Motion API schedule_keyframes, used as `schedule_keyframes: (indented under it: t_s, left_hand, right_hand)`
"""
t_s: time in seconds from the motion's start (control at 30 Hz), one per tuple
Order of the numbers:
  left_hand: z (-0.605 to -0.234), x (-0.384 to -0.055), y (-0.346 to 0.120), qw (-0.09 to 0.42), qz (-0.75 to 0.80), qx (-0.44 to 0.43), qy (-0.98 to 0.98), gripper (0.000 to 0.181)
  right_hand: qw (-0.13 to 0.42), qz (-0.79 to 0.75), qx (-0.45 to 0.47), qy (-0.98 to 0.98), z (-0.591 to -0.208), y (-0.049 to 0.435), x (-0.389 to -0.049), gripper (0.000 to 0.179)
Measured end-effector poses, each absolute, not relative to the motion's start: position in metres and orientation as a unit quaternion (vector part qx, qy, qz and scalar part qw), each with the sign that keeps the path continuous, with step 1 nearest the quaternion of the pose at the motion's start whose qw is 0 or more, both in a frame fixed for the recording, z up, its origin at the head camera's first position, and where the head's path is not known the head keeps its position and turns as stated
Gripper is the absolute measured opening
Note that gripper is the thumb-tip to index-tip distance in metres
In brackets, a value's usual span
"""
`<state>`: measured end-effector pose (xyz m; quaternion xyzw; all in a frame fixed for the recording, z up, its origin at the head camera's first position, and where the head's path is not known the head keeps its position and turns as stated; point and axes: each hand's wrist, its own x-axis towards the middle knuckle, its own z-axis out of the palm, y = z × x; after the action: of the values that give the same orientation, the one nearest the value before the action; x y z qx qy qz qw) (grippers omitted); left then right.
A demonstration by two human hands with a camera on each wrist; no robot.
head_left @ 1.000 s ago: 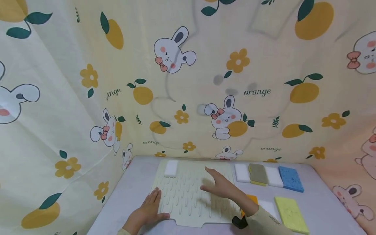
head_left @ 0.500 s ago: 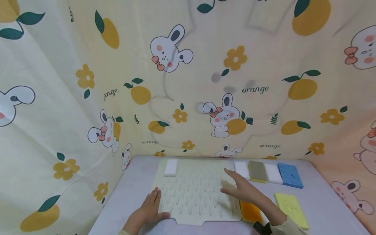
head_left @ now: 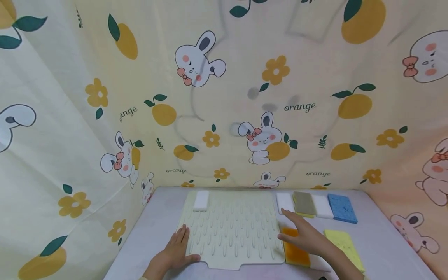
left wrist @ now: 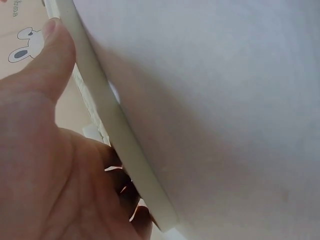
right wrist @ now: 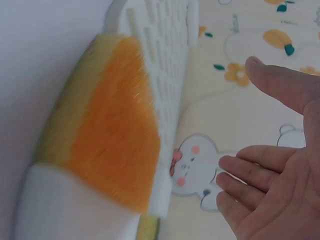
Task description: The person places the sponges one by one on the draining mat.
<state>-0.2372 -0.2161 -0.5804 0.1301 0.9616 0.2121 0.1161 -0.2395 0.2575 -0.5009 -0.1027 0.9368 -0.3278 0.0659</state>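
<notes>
A pale cream board with raised ribs point(head_left: 241, 249) lies on the table. A white sponge block point(head_left: 201, 200) sits near its far left corner. My left hand point(head_left: 171, 249) rests at the board's near left corner, fingers extended along the left side and thumb at the front edge. In the left wrist view the thumb point(left wrist: 57, 55) touches the board's rim point(left wrist: 120, 125). My right hand point(head_left: 302, 237) is held above the board's right edge, with nothing in it. Below it lies an orange-topped sponge point(head_left: 296, 254), beside the board; the right wrist view shows its yellowish side point(right wrist: 75, 100).
At the back right stand a white block point(head_left: 284, 200), a grey-and-yellow sponge point(head_left: 303, 203), another white block point(head_left: 323, 206) and a blue sponge point(head_left: 343, 208) in a row. Nearer are a yellow sponge point(head_left: 344, 247) and a white block point(head_left: 319, 263). Printed curtains surround the table.
My right hand has moved right, from above the ribbed board to above the orange-topped sponge, uncovering more of the board. My left hand has stayed at the board's corner.
</notes>
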Motion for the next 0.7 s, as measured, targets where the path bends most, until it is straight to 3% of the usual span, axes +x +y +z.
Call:
schedule_keyframes:
  t_s: [0.43,0.7]
  left_hand:
    - [-0.594,-0.242,-0.223,0.099,0.207,0.149,0.962,0.131]
    - [-0.585,-0.237,-0.217,0.095,0.203,0.144,0.964,0.133]
  right_hand:
    - [0.078,-0.313,-0.072,0.944,-0.512,0.306,-0.222,0.107]
    - [0.055,-0.283,-0.083,0.954,-0.511,0.337,-0.214,0.106]
